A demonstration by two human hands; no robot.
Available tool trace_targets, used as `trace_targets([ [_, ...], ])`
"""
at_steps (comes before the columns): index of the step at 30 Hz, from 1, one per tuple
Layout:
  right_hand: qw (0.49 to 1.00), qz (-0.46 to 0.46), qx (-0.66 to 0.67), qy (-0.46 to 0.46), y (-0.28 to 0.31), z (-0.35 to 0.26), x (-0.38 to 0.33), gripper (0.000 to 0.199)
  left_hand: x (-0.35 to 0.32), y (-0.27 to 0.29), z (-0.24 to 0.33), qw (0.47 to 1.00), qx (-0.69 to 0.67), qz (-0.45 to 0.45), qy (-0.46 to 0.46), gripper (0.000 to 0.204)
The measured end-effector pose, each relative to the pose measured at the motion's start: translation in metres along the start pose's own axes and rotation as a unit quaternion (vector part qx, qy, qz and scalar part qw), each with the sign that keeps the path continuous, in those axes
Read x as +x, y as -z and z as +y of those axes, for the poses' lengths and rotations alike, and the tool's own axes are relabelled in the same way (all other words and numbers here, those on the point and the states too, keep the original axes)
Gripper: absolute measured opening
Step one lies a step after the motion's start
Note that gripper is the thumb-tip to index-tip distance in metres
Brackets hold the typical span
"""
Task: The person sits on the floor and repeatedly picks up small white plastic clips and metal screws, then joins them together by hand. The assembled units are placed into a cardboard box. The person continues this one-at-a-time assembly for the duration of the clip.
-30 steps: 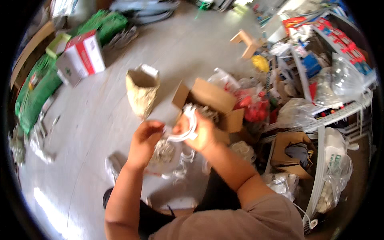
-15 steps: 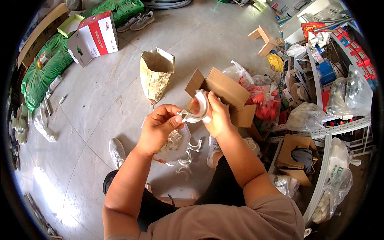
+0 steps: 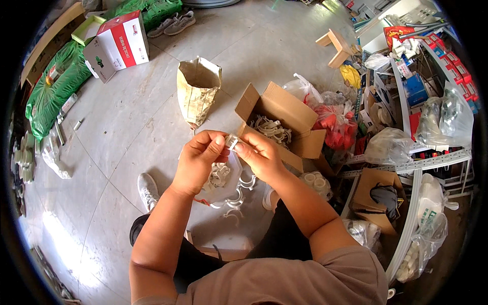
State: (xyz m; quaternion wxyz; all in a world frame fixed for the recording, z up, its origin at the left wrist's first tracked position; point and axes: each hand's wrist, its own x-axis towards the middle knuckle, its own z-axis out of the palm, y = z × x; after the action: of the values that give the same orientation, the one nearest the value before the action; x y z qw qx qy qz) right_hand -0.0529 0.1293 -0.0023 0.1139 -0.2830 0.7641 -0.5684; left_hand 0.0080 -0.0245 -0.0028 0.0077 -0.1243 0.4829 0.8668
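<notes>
My left hand (image 3: 195,161) and my right hand (image 3: 263,158) meet in front of me, thumbs and fingers pinched on a small white plastic fitting (image 3: 232,142). Its full shape is partly covered by my fingers. Below lies a pale container (image 3: 235,170) with several small white plastic pieces (image 3: 218,175), partly hidden by my left hand. White C-shaped pipe clips (image 3: 247,183) are on the floor at its right side. Just beyond my right hand, an open cardboard box (image 3: 310,145) holds many curved white clips (image 3: 272,129).
An open tan sack (image 3: 198,107) stands ahead. To the right are a bag of red parts (image 3: 336,127), a clear bag of white rings (image 3: 316,184) and a metal shelf rail (image 3: 437,161). A small wooden stool (image 3: 335,47) is farther off; green sacks (image 3: 56,91) lie left.
My right hand has come down and closer to my left. The large C-shaped clip it held up no longer shows; a small white fitting is between my fingers. The box's contents have come into view.
</notes>
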Motion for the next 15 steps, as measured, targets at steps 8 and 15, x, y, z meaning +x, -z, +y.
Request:
trace_targets([
  [8,0.999,-0.03,0.023,-0.013,0.0,0.001,-0.003,0.022,0.005,0.015,0.0,0.998,0.015,-0.032,0.056,0.015],
  [15,0.992,-0.034,0.119,-0.028,0.0,0.01,-0.004,0.023,-0.002,0.002,0.011,0.99,-0.136,-0.014,0.027,0.012],
])
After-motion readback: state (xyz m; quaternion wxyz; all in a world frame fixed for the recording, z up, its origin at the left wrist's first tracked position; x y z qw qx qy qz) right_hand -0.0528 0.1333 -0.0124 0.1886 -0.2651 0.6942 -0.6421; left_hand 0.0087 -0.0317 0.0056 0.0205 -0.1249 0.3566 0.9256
